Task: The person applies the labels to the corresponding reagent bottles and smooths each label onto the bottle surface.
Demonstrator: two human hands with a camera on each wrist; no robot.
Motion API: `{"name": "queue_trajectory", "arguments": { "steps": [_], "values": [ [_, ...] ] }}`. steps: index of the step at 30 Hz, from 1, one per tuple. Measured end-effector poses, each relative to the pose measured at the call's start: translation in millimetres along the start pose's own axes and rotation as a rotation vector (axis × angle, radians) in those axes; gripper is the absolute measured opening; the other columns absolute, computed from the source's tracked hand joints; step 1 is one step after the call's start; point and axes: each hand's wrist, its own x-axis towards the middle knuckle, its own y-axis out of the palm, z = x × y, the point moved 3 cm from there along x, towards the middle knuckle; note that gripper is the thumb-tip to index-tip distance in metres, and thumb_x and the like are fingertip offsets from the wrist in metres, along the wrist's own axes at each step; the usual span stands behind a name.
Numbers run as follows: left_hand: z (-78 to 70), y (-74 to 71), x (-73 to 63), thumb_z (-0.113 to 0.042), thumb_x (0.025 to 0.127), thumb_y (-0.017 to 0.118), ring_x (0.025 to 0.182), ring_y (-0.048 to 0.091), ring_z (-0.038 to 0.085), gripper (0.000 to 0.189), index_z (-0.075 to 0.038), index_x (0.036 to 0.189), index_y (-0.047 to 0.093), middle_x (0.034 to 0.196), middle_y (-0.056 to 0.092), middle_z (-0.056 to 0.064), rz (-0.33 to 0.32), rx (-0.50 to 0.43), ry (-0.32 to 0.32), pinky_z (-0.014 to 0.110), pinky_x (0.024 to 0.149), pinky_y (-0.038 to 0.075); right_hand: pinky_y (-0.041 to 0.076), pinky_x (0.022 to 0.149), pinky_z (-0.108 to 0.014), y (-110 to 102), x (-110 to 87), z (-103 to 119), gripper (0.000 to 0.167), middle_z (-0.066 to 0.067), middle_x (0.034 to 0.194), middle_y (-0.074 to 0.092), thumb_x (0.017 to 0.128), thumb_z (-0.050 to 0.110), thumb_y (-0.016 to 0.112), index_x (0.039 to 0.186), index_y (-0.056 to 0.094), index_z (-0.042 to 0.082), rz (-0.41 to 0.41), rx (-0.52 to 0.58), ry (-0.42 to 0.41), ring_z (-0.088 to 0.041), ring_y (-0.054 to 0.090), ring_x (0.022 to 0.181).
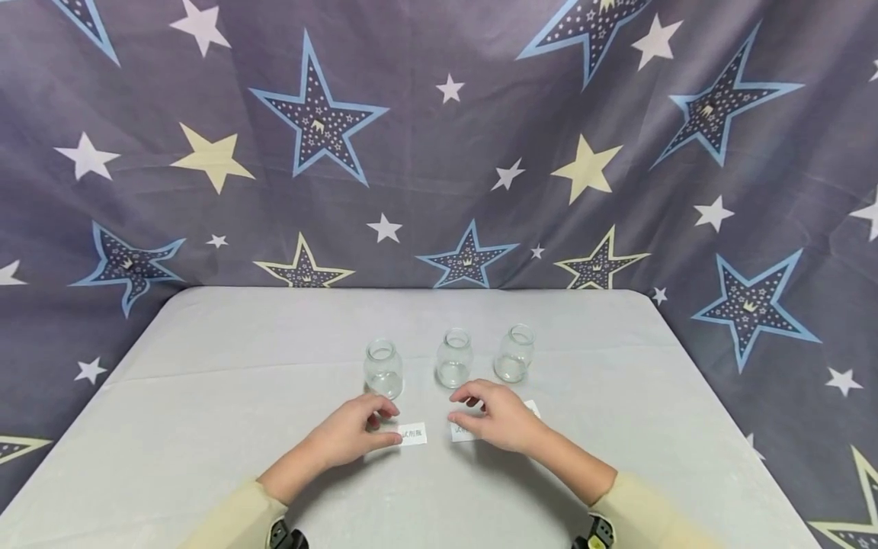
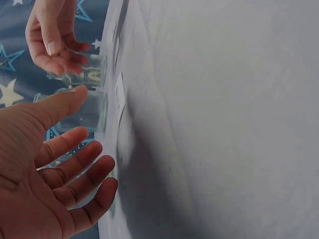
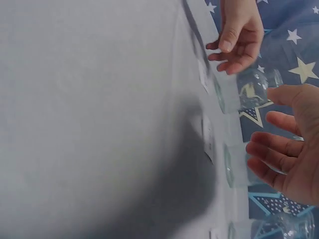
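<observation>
Three clear glass jars stand upright on the table: a left jar (image 1: 383, 370), a middle jar (image 1: 454, 358) and a right jar (image 1: 514, 354). My left hand (image 1: 352, 431) hovers in front of the left jar, fingers relaxed and holding nothing. Just beyond its fingertips lies a white printed label (image 1: 413, 434). My right hand (image 1: 502, 415) is over a second white label (image 1: 462, 432), partly covering it, with loosely bent fingers and nothing in them. Behind that hand a third label (image 1: 532, 408) peeks out. Both palms face each other in the wrist views.
A pale cloth covers the table (image 1: 206, 366). Behind and beside it hangs a dark curtain (image 1: 411, 152) printed with stars. Faint creases run across the cloth.
</observation>
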Motion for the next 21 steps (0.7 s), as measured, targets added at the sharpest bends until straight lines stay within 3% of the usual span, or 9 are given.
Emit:
{"name": "queue_trajectory", "arguments": {
  "steps": [10,21],
  "values": [
    [-7.6,9.6,4.0,-0.025,0.07,0.08,0.081,0.052,0.012,0.035,-0.008,0.096,0.063,0.089,0.058,0.0,0.014,0.152,0.001,0.03,0.074,0.045,0.049,0.074,-0.024,26.0,9.7,3.6,0.024,-0.003,0.098,0.067,0.085,0.028,0.067,0.101,0.067,0.01,0.087,-0.012,-0.033,-0.019,0.063,0.088],
    [-7.2,14.0,5.5,-0.021,0.068,0.081,0.077,0.045,0.009,0.032,-0.01,0.092,0.064,0.084,0.052,-0.002,0.011,0.208,-0.038,0.029,0.071,0.043,0.046,0.075,-0.022,44.2,18.3,8.1,0.024,0.0,0.089,0.065,0.082,0.027,0.069,0.1,0.068,0.011,0.13,-0.129,-0.063,-0.013,0.058,0.083]
  ]
}}
